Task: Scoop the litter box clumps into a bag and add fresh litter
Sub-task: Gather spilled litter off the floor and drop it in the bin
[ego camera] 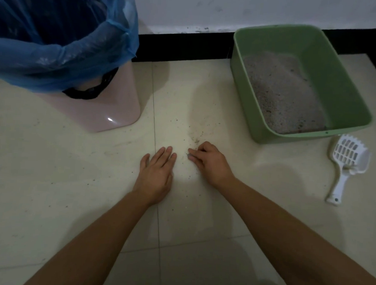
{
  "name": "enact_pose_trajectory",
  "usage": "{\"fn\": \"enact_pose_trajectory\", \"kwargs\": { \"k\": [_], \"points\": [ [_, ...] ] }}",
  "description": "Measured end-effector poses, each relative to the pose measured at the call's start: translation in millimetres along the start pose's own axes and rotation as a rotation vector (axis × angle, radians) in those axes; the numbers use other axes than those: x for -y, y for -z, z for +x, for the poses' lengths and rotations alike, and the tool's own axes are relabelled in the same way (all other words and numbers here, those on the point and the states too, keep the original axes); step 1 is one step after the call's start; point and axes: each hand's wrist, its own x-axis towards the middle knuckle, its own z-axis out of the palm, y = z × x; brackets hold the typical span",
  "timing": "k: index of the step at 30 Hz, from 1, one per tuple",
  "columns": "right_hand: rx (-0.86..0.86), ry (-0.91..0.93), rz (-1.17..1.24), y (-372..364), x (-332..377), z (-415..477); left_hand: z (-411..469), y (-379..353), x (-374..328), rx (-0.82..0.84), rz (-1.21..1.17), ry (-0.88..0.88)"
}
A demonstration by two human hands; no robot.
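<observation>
In green litter box (340, 84), grey litter (282, 92)

I see everything dim and soft. The floor (74, 169) is brightest beside my left hand (155, 173); faint shadows lie farther right, a glint marks the pink bin (119, 105), and edges bow.

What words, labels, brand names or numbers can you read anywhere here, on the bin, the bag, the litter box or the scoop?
None: no readable text in this view.
The green litter box shows plain plastic, no label.
The white scoop has no visible marking.
The pink bin and its blue bag carry no print that shows.
</observation>
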Motion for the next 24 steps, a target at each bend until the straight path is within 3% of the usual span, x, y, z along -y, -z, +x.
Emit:
{"fn": "enact_pose_trajectory", "kwargs": {
  "k": [4, 8, 11, 17, 24],
  "points": [
    [-0.034, 0.026, -0.010, -5, 1, 3, 0, -3, 3, -0.049, -0.009, 0.004],
    [0.082, 0.095, -0.118, -7, 0, 4, 2, -7, 1, -0.102, -0.033, 0.026],
    [0.176, 0.022, -0.126, 3, 3, 7, 7, -11, -2, -0.179, -0.044, 0.052],
    [-0.123, -0.400, 0.049, 38, -33, -19, 26, -27, -26, -0.303, -0.133, 0.056],
    [-0.196, -0.484, 0.118, 39, -40, -29, 46, -37, -62, -0.466, -0.408, 0.172]
  ]
}}
